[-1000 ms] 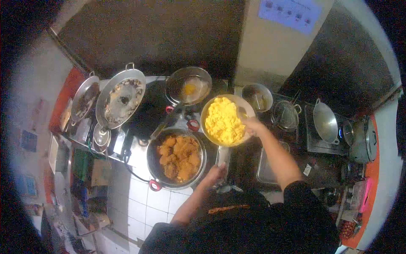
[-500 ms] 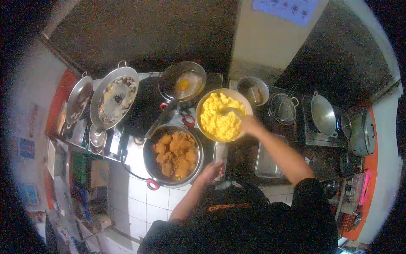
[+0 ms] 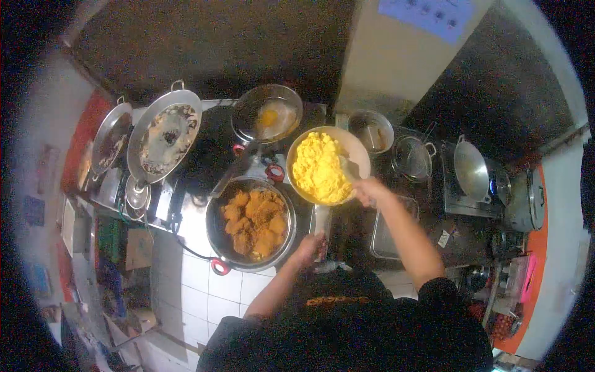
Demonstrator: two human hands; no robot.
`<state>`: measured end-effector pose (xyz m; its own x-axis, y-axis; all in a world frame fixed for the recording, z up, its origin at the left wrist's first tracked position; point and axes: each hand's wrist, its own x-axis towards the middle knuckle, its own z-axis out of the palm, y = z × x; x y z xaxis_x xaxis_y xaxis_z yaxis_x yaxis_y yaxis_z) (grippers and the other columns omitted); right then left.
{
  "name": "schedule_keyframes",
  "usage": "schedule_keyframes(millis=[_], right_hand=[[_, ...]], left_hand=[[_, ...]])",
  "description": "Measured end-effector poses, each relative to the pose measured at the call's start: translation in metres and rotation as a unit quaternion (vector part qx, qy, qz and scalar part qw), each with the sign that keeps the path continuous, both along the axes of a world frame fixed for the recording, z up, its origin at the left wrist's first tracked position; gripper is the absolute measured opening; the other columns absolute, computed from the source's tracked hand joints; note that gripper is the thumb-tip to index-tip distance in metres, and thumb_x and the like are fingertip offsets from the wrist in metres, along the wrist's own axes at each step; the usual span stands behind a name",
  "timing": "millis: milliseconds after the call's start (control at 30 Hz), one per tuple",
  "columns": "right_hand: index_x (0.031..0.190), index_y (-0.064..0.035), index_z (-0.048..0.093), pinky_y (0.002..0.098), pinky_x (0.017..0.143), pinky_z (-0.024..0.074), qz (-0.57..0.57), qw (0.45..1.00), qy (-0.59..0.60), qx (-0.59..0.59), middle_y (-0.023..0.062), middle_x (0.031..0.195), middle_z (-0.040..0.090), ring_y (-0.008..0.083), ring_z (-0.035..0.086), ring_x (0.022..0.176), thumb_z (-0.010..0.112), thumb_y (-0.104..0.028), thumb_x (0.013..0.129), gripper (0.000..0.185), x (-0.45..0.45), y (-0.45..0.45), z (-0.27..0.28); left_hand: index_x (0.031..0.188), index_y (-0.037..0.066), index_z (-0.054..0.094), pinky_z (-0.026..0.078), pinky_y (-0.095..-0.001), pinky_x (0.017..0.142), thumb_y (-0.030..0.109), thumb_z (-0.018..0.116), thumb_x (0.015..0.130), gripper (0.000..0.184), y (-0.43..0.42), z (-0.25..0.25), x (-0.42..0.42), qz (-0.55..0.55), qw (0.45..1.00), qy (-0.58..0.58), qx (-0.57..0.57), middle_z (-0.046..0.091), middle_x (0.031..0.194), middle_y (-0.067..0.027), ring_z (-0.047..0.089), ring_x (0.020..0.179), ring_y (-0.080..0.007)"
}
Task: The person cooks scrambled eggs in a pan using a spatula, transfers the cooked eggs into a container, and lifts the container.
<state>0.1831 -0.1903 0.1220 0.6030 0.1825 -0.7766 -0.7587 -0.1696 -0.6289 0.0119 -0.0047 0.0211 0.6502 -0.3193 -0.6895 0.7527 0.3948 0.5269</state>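
A light-coloured frying pan holds a heap of yellow scrambled egg, gathered toward the pan's left side. My left hand is closed round the pan's pale handle, below the pan. At the pan's right edge, my right hand grips a spatula whose blade touches the egg. Left of the pan's handle stands a round steel pot with browned fried pieces in it.
Behind stands a glass-like pan with yellow residue. Large woks lean at the left. A small pot, a strainer, a clear tray and another wok are on the right. A tall pot is farther right.
My right hand has drawn the spatula through the egg toward the pan's right side, and the egg has bunched up at the left. My left hand still holds the handle.
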Motion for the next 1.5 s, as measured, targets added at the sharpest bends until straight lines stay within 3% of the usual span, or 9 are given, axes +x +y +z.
schedule_keyframes(millis=[133, 200, 367, 467, 600, 767, 1267, 1400, 1500], right_hand=[[0.083, -0.0064, 0.052, 0.0344, 0.034, 0.0353, 0.109, 0.984, -0.066, -0.128, 0.0087, 0.054, 0.049, 0.0185, 0.042, 0.035, 0.047, -0.02, 0.084, 0.014, -0.022, 0.008, -0.002], [0.097, -0.0022, 0.052, 0.0468, 0.052, 0.0442, 0.308, 0.748, -0.465, -0.36, 0.02, 0.069, 0.058, 0.0341, 0.056, 0.055, 0.042, -0.016, 0.084, 0.022, -0.047, 0.009, -0.022], [0.118, -0.004, 0.042, 0.0481, 0.071, 0.0449, 0.336, 0.818, -0.284, -0.37, 0.0245, 0.089, 0.058, 0.0402, 0.057, 0.078, 0.037, -0.006, 0.078, 0.041, -0.065, 0.031, 0.015], [0.107, 0.0041, 0.05, 0.0462, 0.067, 0.0485, 0.21, 0.687, -0.587, -0.374, 0.0235, 0.078, 0.061, 0.0387, 0.06, 0.073, 0.046, -0.007, 0.073, 0.037, -0.012, 0.017, -0.049], [0.093, 0.0051, 0.057, 0.0433, 0.061, 0.0487, 0.321, 0.873, -0.194, -0.312, 0.0217, 0.074, 0.061, 0.0327, 0.062, 0.07, 0.047, -0.008, 0.074, 0.025, 0.026, 0.003, 0.04], [0.08, 0.0007, 0.054, 0.0426, 0.055, 0.0452, 0.332, 0.754, -0.467, -0.323, 0.0189, 0.066, 0.057, 0.0327, 0.057, 0.058, 0.043, -0.02, 0.085, 0.024, -0.039, -0.05, 0.005], [0.074, 0.0009, 0.052, 0.0411, 0.05, 0.04, 0.146, 0.877, -0.429, -0.16, 0.0176, 0.059, 0.054, 0.0327, 0.052, 0.051, 0.053, -0.018, 0.081, 0.02, -0.076, -0.12, -0.011], [0.082, 0.0, 0.055, 0.0358, 0.048, 0.0386, 0.092, 0.88, -0.458, -0.086, 0.0121, 0.058, 0.054, 0.022, 0.051, 0.049, 0.052, -0.021, 0.083, 0.022, -0.101, -0.144, 0.027], [0.089, -0.0051, 0.056, 0.0226, 0.036, 0.0286, 0.082, 0.976, -0.191, 0.063, -0.0034, 0.053, 0.042, 0.0057, 0.04, 0.041, 0.049, -0.024, 0.087, 0.02, -0.136, -0.172, 0.056]], left_hand=[[0.074, 0.009, 0.045, 0.035, -0.0256, 0.043, 0.037, 0.043, 0.089, 0.032, 0.004, 0.001, 0.001, -0.018, 0.998, -0.048, 0.038, 0.042, 0.058, -0.0002, 0.041, 0.049, -0.0115], [0.078, 0.008, 0.048, 0.038, -0.0254, 0.046, 0.034, 0.046, 0.088, 0.028, 0.01, 0.009, 0.003, -0.008, 0.995, 0.001, -0.095, 0.046, 0.061, 0.0001, 0.043, 0.052, -0.0114], [0.084, 0.008, 0.05, 0.04, -0.0247, 0.049, 0.031, 0.048, 0.087, 0.023, 0.007, -0.004, -0.002, 0.062, 0.98, 0.063, -0.18, 0.049, 0.064, 0.0012, 0.046, 0.054, -0.0108], [0.084, 0.008, 0.05, 0.04, -0.0243, 0.048, 0.031, 0.048, 0.087, 0.023, 0.006, 0.024, 0.008, 0.051, 0.986, 0.081, -0.135, 0.048, 0.063, 0.0017, 0.045, 0.054, -0.0104], [0.075, 0.011, 0.049, 0.034, -0.0238, 0.043, 0.034, 0.049, 0.087, 0.026, 0.01, -0.004, 0.015, -0.016, 0.984, 0.06, -0.166, 0.044, 0.058, 0.0024, 0.04, 0.047, -0.01], [0.063, 0.014, 0.044, 0.026, -0.0236, 0.039, 0.037, 0.052, 0.085, 0.033, -0.01, 0.006, 0.008, -0.008, 0.999, 0.021, 0.028, 0.038, 0.053, 0.0039, 0.034, 0.042, -0.0089], [0.072, 0.014, 0.04, 0.03, -0.0206, 0.037, 0.033, 0.057, 0.081, 0.028, -0.046, 0.043, -0.016, 0.017, 0.989, -0.045, 0.142, 0.041, 0.056, 0.0038, 0.04, 0.045, -0.0074], [0.08, 0.011, 0.043, 0.03, -0.0216, 0.035, 0.027, 0.052, 0.084, 0.019, -0.057, 0.07, -0.054, 0.03, 0.992, -0.044, 0.113, 0.039, 0.053, 0.0048, 0.039, 0.042, -0.0074], [0.08, 0.011, 0.044, 0.029, -0.0218, 0.033, 0.029, 0.053, 0.084, 0.02, -0.065, 0.093, -0.102, 0.019, 0.989, -0.022, 0.144, 0.04, 0.054, 0.0041, 0.037, 0.039, -0.0077]])
